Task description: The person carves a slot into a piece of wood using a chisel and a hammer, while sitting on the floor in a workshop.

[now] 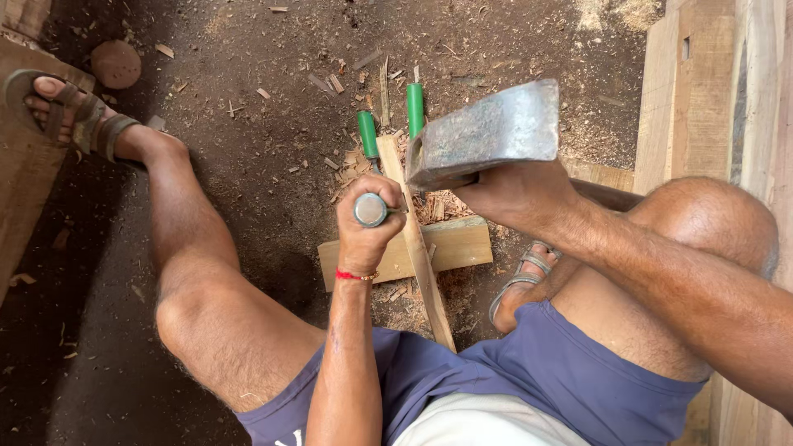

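My left hand [365, 238] grips a chisel upright; its round metal butt [371, 210] faces the camera. The chisel stands against a thin wooden strip [421, 256] that lies across a short flat plank [454, 246] on the dirt floor. My right hand [514, 192] holds an axe close under its heavy grey steel head [486, 134], raised just right of and above the chisel butt. The chisel's blade is hidden under my left hand.
Two green-handled chisels [368, 134] [415, 109] lie on the ground beyond the strip among wood chips. My bare legs and sandalled feet [78, 116] [520, 279] flank the work. Stacked timber [710, 91] rises at the right; a plank [25, 173] lies left.
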